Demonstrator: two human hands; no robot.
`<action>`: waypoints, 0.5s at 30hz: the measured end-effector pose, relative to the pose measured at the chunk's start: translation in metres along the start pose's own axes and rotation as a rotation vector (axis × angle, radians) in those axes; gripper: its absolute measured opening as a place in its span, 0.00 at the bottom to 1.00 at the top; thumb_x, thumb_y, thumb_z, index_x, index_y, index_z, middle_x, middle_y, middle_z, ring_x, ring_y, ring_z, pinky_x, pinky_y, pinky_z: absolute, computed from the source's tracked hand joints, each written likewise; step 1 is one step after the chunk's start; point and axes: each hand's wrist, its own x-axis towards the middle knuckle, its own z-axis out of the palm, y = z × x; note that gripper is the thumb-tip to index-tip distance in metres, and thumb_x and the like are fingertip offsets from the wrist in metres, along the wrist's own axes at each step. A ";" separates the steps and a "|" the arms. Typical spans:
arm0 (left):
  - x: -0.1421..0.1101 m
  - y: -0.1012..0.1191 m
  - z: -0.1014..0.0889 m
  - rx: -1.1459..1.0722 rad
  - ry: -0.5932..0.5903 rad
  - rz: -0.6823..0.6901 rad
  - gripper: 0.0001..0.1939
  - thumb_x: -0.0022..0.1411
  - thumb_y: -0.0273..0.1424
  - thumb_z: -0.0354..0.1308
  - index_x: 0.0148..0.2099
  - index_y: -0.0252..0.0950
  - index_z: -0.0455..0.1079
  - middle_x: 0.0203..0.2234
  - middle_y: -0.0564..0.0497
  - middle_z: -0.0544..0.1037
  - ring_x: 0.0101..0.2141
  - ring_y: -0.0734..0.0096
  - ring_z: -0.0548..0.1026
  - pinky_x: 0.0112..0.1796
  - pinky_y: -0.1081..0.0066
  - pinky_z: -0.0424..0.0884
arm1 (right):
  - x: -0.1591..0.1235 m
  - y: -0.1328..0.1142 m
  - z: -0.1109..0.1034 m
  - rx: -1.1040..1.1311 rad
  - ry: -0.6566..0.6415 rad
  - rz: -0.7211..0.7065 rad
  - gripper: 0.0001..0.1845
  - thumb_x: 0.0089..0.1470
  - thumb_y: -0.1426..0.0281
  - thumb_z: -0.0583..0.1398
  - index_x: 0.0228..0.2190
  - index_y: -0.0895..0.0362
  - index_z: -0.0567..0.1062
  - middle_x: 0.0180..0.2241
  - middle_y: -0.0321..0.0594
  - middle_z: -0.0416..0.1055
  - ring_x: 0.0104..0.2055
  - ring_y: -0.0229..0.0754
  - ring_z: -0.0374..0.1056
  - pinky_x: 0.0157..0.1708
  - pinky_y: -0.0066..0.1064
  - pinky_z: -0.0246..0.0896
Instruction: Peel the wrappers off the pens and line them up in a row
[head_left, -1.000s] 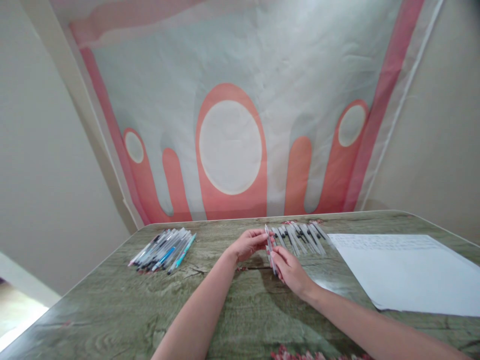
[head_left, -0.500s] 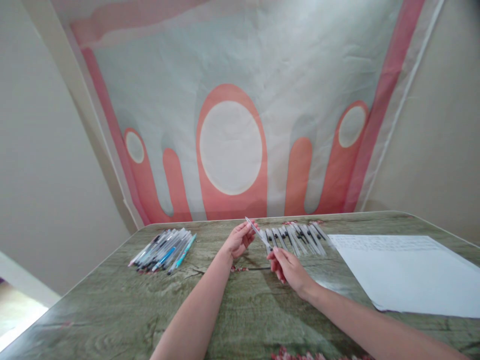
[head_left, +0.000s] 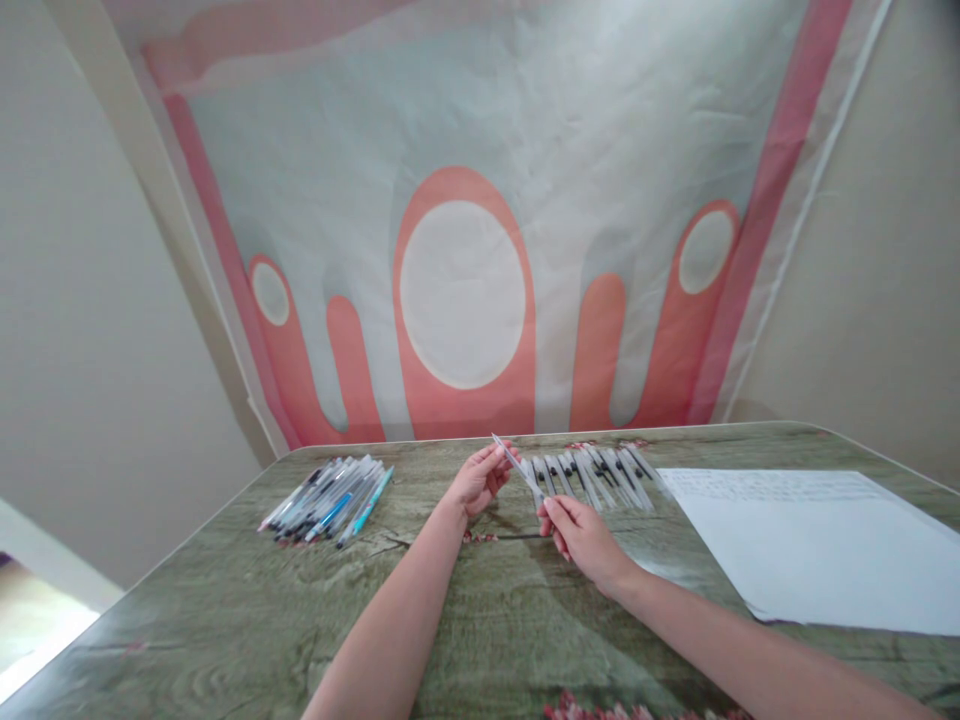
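Between my hands a slim pale pen (head_left: 524, 474) is held at a slant above the table, its far end pointing up and left. My left hand (head_left: 480, 478) pinches it near that far end. At the near end, my right hand (head_left: 574, 532) has closed its thumb and fingers on it. Just beyond and to the right of my hands lies a row of clear pens (head_left: 600, 476) with black parts, side by side. Fine details of the held pen are too small to make out.
A pile of mixed pens (head_left: 326, 500), some blue and turquoise, lies at the left of the wood-patterned table (head_left: 247, 620). White paper sheets (head_left: 817, 550) with handwriting along the top lie at the right. A patterned hanging sheet (head_left: 461, 290) stands behind the table.
The pen has gone from nearly upright to slanting up and left. My left hand has shifted slightly left with its far end. During the last half second both hands have barely moved.
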 end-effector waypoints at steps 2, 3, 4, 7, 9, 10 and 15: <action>0.000 0.000 0.001 -0.006 -0.001 0.000 0.12 0.52 0.28 0.57 0.41 0.33 0.67 0.36 0.46 0.74 0.33 0.75 0.73 0.26 0.81 0.68 | -0.001 0.000 0.000 0.001 0.005 0.001 0.20 0.51 0.55 0.48 0.27 0.59 0.66 0.21 0.34 0.65 0.14 0.28 0.52 0.11 0.19 0.46; 0.000 0.000 0.001 -0.008 -0.002 -0.001 0.12 0.52 0.28 0.57 0.41 0.33 0.67 0.36 0.46 0.74 0.33 0.75 0.73 0.26 0.81 0.67 | -0.001 0.000 0.000 0.003 0.010 0.001 0.20 0.51 0.55 0.49 0.27 0.59 0.67 0.21 0.34 0.65 0.14 0.28 0.53 0.11 0.19 0.46; 0.000 0.001 0.001 -0.009 -0.004 -0.003 0.11 0.52 0.28 0.57 0.40 0.33 0.67 0.36 0.46 0.74 0.33 0.75 0.73 0.26 0.81 0.67 | -0.001 0.000 -0.001 0.004 0.017 0.002 0.20 0.51 0.55 0.49 0.27 0.59 0.67 0.21 0.34 0.66 0.14 0.28 0.53 0.11 0.19 0.46; 0.000 0.001 0.000 -0.018 -0.015 -0.008 0.11 0.51 0.27 0.57 0.40 0.33 0.68 0.34 0.47 0.75 0.33 0.76 0.73 0.26 0.81 0.68 | 0.000 0.001 -0.001 0.023 0.023 0.016 0.20 0.49 0.54 0.50 0.27 0.59 0.67 0.21 0.34 0.66 0.14 0.28 0.53 0.11 0.19 0.46; 0.000 0.001 -0.001 -0.032 -0.021 -0.006 0.11 0.51 0.27 0.58 0.39 0.33 0.68 0.33 0.48 0.75 0.32 0.76 0.73 0.26 0.81 0.68 | 0.001 0.002 -0.001 0.065 0.004 0.047 0.21 0.49 0.53 0.49 0.27 0.59 0.67 0.21 0.34 0.66 0.14 0.28 0.54 0.11 0.19 0.47; 0.000 0.000 -0.001 -0.040 -0.023 -0.006 0.11 0.51 0.27 0.58 0.39 0.33 0.68 0.33 0.49 0.75 0.32 0.76 0.73 0.26 0.81 0.68 | 0.002 0.002 0.000 0.090 -0.012 0.062 0.21 0.49 0.53 0.49 0.28 0.59 0.67 0.21 0.34 0.66 0.14 0.28 0.54 0.11 0.19 0.47; -0.001 -0.002 0.000 -0.051 -0.035 -0.019 0.11 0.51 0.27 0.58 0.39 0.33 0.68 0.33 0.48 0.75 0.32 0.76 0.73 0.27 0.82 0.68 | 0.002 0.002 0.000 0.095 -0.088 0.061 0.21 0.50 0.54 0.48 0.30 0.59 0.67 0.22 0.34 0.67 0.15 0.28 0.57 0.11 0.19 0.47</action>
